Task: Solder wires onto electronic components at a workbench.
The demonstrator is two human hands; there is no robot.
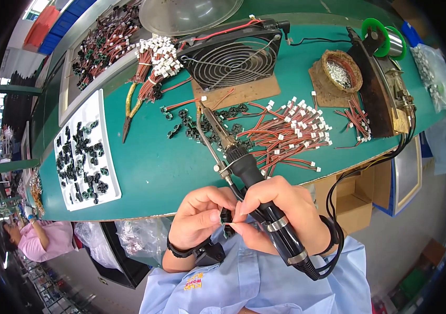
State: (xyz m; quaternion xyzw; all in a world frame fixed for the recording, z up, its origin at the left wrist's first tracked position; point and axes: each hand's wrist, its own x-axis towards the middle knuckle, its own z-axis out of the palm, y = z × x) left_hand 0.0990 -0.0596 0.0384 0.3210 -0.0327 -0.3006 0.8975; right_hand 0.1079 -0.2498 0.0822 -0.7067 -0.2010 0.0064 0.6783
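Note:
My left hand (196,215) is closed, pinching a small black component with a green board (226,215) near the table's front edge. Wrapped round the black handle of a soldering iron (245,163) is my right hand (297,210), its thumb and fingertip meeting the small part as well. The iron's metal end points up and away over the table, with a thin metal tube (210,144) clamped beside it. Beyond it lie loose black components (189,128) and a spread of red-and-black wires with white connectors (293,128).
A white tray of black components (108,172) lies left, beside yellow-handled pliers (127,123). At the back stand a black fan (233,60), a bundle of wires (152,63), a round dish (356,86) and a green solder spool (375,31). Black cables (333,183) hang right. Another person (45,240) sits far left.

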